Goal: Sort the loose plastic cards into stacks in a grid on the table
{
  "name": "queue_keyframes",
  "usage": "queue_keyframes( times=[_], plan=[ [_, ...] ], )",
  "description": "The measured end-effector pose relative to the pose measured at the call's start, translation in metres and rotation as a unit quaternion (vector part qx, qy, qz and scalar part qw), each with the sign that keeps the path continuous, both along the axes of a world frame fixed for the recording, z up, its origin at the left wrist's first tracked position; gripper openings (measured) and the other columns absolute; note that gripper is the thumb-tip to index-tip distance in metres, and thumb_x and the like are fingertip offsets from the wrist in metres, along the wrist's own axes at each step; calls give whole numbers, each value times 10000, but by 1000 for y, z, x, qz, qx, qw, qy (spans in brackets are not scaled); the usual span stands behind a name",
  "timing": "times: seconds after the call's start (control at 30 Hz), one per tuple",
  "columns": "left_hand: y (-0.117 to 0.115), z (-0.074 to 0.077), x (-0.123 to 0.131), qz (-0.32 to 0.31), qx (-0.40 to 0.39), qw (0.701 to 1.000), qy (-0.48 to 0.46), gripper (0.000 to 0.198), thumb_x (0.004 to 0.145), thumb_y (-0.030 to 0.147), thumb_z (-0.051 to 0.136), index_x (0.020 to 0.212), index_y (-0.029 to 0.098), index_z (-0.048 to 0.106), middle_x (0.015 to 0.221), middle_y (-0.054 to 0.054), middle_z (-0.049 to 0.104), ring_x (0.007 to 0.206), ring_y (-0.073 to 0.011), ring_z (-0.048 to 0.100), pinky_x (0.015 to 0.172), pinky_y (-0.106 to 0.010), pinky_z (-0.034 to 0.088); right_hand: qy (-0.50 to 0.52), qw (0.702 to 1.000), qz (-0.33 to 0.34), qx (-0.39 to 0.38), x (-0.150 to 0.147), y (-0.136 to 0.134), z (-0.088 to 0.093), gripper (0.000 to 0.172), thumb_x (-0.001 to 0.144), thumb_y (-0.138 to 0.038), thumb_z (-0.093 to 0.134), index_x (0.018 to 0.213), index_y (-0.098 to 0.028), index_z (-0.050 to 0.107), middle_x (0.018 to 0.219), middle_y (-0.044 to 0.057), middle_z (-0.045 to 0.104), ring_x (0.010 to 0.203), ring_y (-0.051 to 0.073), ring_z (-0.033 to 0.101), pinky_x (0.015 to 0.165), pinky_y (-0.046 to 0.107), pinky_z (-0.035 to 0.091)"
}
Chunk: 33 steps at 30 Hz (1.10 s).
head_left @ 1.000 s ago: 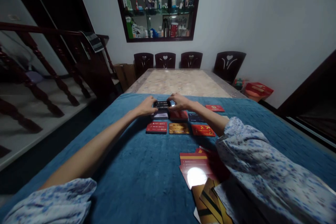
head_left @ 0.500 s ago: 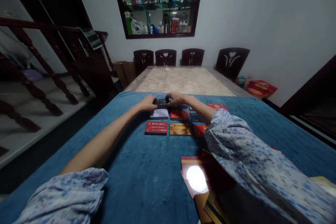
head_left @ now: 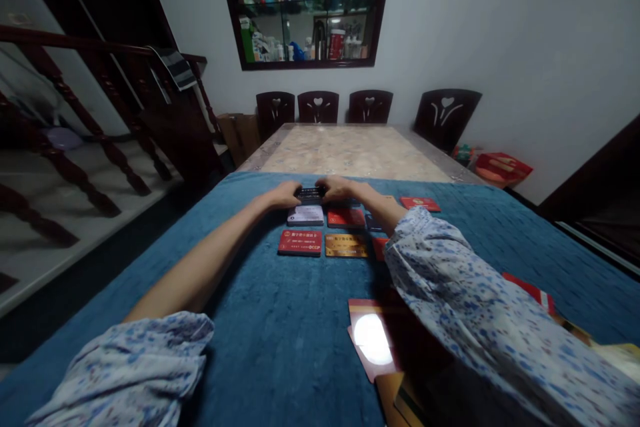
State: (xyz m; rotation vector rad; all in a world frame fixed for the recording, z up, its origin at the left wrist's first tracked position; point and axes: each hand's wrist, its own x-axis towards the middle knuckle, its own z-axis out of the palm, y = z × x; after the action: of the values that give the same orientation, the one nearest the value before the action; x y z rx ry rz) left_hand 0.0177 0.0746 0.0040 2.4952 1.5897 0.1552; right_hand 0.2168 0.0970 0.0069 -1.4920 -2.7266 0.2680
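Observation:
Both arms reach far across a blue cloth (head_left: pixel 280 320). My left hand (head_left: pixel 281 195) and my right hand (head_left: pixel 340 189) pinch the two ends of a small dark card (head_left: pixel 310 194), held just above the cloth at the far end of a grid of cards. Below it lie a white card (head_left: pixel 305 215), a red card (head_left: pixel 346 217), a red card with white text (head_left: pixel 300 243) and a gold card (head_left: pixel 346 245). My right forearm hides part of the grid's right column. A lone red card (head_left: pixel 420 203) lies off to the right.
A loose pile of red and gold cards (head_left: pixel 375 340) lies near me under my right sleeve, one glaring with reflected light. Beyond the cloth is a marble tabletop (head_left: pixel 350 153) with dark chairs (head_left: pixel 319 107) behind it. A stair railing (head_left: pixel 100 113) runs on the left.
Both hands with the dark card have moved slightly farther away and lower toward the cloth. The view has shifted, and my right sleeve now covers more of the right column.

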Motion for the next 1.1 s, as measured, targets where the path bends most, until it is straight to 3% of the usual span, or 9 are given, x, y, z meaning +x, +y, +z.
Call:
queue_keyframes(
  times=[0.13, 0.27, 0.63, 0.9, 1.1],
  plan=[
    [4, -2, 1, 2, -1, 1000, -4, 537, 667, 209, 699, 1194, 124, 642, 1231, -134, 691, 1131, -310, 643, 949, -326, 517, -14, 1000, 12, 2, -3, -1, -1, 492, 721, -216, 714, 1212, -181, 691, 1138, 48, 745, 988, 192, 678, 722, 191, 471],
    [9, -3, 3, 8, 0, 1000, 1, 618, 624, 202, 731, 1229, 134, 624, 1257, -133, 683, 1176, -331, 621, 974, -345, 510, -13, 1000, 22, -2, -4, 0, 1, 490, 713, -209, 717, 1200, -154, 698, 1117, 59, 748, 959, 195, 677, 695, 203, 465],
    [10, 4, 6, 6, -25, 999, 32, 453, 641, 221, 716, 1087, 154, 688, 1102, -84, 739, 1053, -287, 660, 877, -309, 537, -4, 1000, 22, -12, -4, 5, 0, 549, 715, -301, 790, 1241, -193, 678, 1161, 78, 733, 1001, 215, 675, 767, 237, 501],
    [7, 8, 5, 9, -15, 999, 32, 625, 632, 227, 718, 1247, 154, 633, 1227, -97, 699, 1119, -283, 638, 931, -298, 511, -7, 999, 36, -10, -1, 3, 1, 520, 720, -334, 772, 1214, -193, 690, 1167, 88, 727, 1023, 230, 663, 782, 257, 490],
    [5, 12, -1, -13, -37, 999, 19, 458, 684, 247, 654, 1131, 158, 701, 1021, -42, 750, 964, -230, 666, 857, -264, 516, 4, 999, 38, -24, 3, 7, 1, 436, 754, -370, 734, 1157, -205, 723, 1124, 83, 740, 988, 239, 667, 771, 288, 479]
  ],
)
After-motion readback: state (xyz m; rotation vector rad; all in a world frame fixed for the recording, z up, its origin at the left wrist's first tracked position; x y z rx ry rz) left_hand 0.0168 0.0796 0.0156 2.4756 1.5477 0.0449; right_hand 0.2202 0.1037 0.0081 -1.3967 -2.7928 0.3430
